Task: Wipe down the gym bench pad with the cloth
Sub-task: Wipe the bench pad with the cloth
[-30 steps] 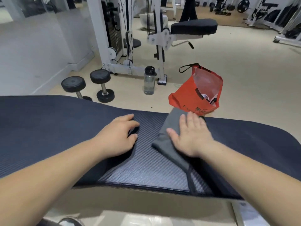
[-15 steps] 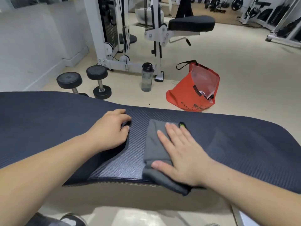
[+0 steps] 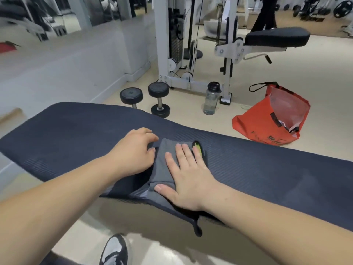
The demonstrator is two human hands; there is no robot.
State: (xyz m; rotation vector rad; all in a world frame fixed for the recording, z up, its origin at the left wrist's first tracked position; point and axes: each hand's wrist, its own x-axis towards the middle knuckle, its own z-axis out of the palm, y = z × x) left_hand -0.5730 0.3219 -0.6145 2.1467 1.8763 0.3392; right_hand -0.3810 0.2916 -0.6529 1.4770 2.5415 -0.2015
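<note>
Cloth: a grey cloth (image 3: 165,165) lies folded on the bench pad (image 3: 267,169), pinned under the right hand (image 3: 188,180) and just beside the left hand (image 3: 131,153); its near end hangs over the pad's near edge below the right wrist.
Right hand: flat, palm down, fingers spread and pointing away from the body, pressed on the cloth; the thumb rests on the cloth's near fold.
Left hand: curled loosely, knuckles up, resting on the pad directly left of the cloth, fingertips touching its left edge; whether it grips the cloth I cannot tell.
Hands together: side by side, nearly touching, the cloth between and under them.
Green patch: a small bright green bit (image 3: 197,148) shows at the tips of the right fingers.
Bench pad: dark, ribbed, running across under both forearms.
Beyond the right hand: an orange bag (image 3: 267,119) on the floor.
Beyond the left hand: two dumbbells (image 3: 147,100) and a water bottle (image 3: 211,100), standing upright.
Below the left forearm: a shoe (image 3: 114,251) on the floor.
</note>
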